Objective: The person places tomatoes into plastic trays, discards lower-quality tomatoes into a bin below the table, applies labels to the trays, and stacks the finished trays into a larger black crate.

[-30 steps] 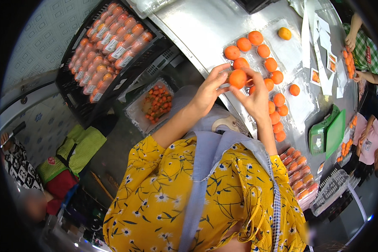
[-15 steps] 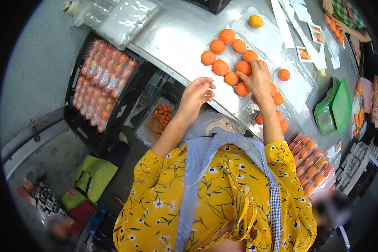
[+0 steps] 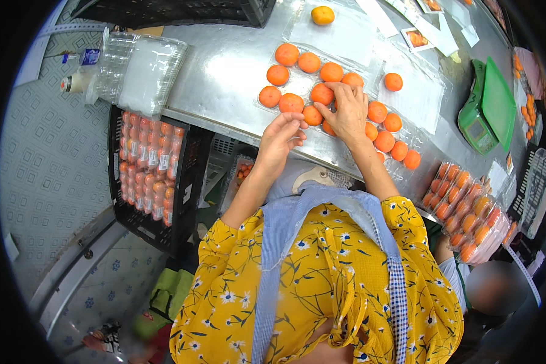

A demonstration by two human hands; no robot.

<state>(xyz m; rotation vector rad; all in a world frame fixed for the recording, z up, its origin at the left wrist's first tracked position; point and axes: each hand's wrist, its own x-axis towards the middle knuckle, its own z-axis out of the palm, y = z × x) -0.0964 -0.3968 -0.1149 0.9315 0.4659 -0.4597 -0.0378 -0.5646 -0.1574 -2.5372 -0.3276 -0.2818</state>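
Head view is showing a bare right hand reaching over bright orange round fruits, which are sitting in rows in a clear plastic tray on a shiny metal table. Compared with one second before, no fruit is hanging raised between the two hands; the right hand is now staying low among the rows, so I am judging that the lifted fruit is lying with the others.

The right fingers are bending in a half-open curve, and thumb and forefinger are standing around one fruit; whether they are gripping it or only touching it, I cannot tell. The bare left hand is curling loosely, holding nothing that I can see, and its fingertips are standing just beside the fruits at the near edge.

The right hand itself is hiding some fruits below it. Beyond the rows, a single yellow-orange fruit and a loose orange fruit are lying apart. A green weighing scale is standing farther right, and filled clear fruit packs are lying nearer the person. On the left, a stack of clear plastic containers is resting at the table edge, above a black plastic crate that is holding more packs.
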